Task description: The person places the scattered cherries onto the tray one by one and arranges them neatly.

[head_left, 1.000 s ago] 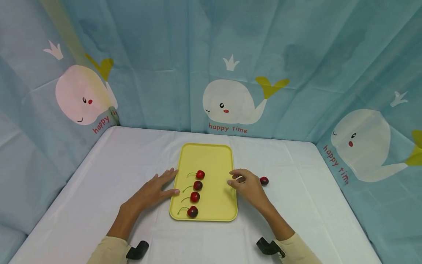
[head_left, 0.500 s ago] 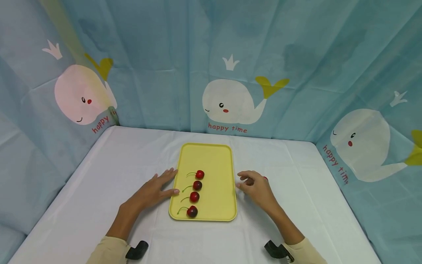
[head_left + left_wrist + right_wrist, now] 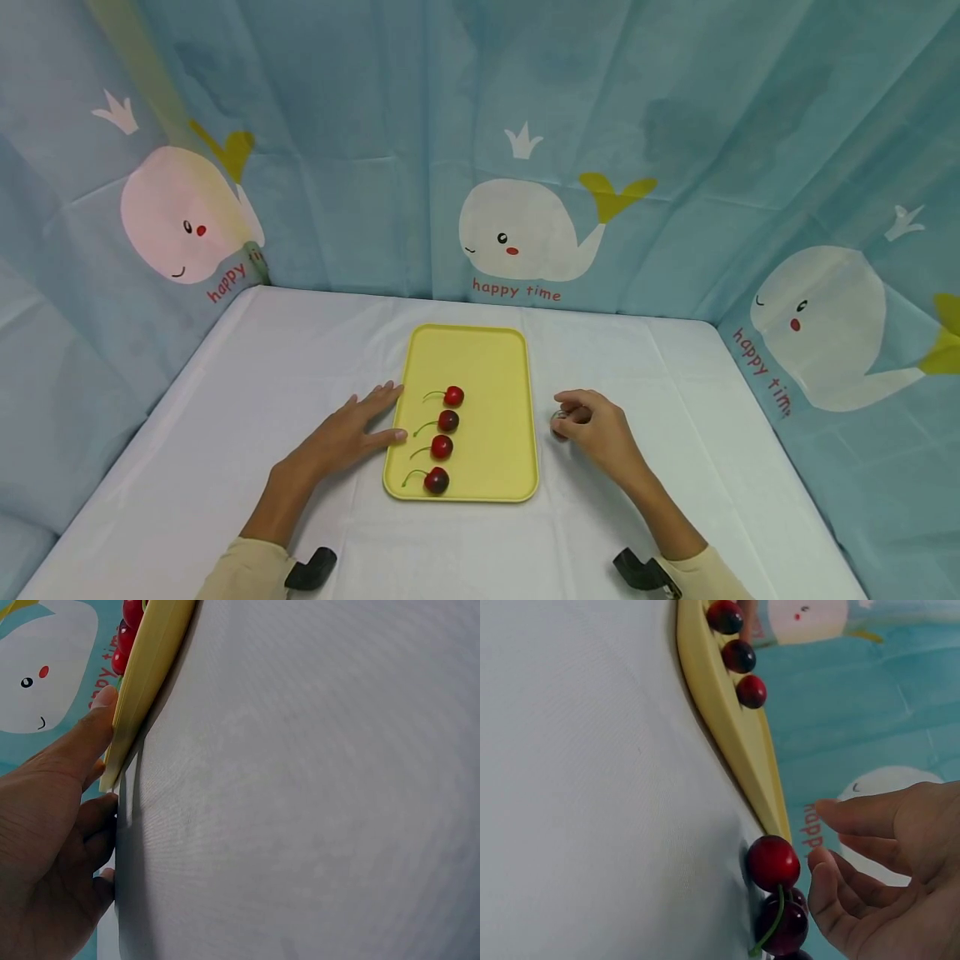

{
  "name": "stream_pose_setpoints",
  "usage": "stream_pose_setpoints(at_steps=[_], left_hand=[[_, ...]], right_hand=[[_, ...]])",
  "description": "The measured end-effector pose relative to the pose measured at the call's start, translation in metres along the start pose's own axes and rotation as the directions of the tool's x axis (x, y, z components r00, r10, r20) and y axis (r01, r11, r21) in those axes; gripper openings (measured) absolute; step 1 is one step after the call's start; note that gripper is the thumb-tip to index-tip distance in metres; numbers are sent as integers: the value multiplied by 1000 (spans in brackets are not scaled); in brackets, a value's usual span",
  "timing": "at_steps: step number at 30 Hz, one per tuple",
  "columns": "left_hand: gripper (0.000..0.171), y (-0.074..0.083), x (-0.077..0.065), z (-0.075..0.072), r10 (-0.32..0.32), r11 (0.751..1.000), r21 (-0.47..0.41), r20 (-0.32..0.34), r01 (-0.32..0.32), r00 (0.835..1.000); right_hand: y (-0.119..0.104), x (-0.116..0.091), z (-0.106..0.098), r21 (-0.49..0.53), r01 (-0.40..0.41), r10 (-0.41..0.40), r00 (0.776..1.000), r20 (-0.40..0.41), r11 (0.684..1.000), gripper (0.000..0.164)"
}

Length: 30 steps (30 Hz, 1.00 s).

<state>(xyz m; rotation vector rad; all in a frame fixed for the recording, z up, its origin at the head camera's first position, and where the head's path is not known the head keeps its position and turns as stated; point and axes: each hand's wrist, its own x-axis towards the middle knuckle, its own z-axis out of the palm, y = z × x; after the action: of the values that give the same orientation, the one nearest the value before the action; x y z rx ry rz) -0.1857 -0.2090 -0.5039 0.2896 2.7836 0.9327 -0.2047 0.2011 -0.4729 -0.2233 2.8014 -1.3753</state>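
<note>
Several red cherries with green stems, one of them this dark cherry [image 3: 448, 421], stand in a column on the left half of the yellow tray [image 3: 495, 358]. My left hand [image 3: 345, 442] rests at the tray's left edge, fingers spread and thumb over the rim. To the right of the tray, my right hand [image 3: 600, 429] is low over the cloth, its fingers loosely bent. Beside its fingertips in the right wrist view lie a bright red cherry [image 3: 773, 863] and a darker cherry [image 3: 784, 926] with a stem; the hand hides these in the head view. Nothing shows between its fingers.
A white cloth [image 3: 330, 342] covers the table. Behind it hangs a blue curtain [image 3: 360, 225] printed with whales. Each wrist carries a black camera mount, the right mount [image 3: 637, 571] close above the cloth.
My right hand has moved right, from over the tray's right edge to the cloth beside it, covering the cherry seen there earlier. My left hand and the cherries on the tray stay put.
</note>
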Motion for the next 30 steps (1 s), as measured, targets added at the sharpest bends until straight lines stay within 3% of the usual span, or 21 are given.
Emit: stream_pose_setpoints(at_steps=[14, 30], left_hand=[[87, 2, -2, -2, -26, 1000, -16, 0, 26, 1000], [87, 1, 0, -1, -16, 999, -29, 4, 16, 1000]], right_hand=[[6, 1, 2, -92, -27, 29, 999, 23, 995, 41], [2, 1, 10, -311, 77, -58, 996, 71, 947, 41]])
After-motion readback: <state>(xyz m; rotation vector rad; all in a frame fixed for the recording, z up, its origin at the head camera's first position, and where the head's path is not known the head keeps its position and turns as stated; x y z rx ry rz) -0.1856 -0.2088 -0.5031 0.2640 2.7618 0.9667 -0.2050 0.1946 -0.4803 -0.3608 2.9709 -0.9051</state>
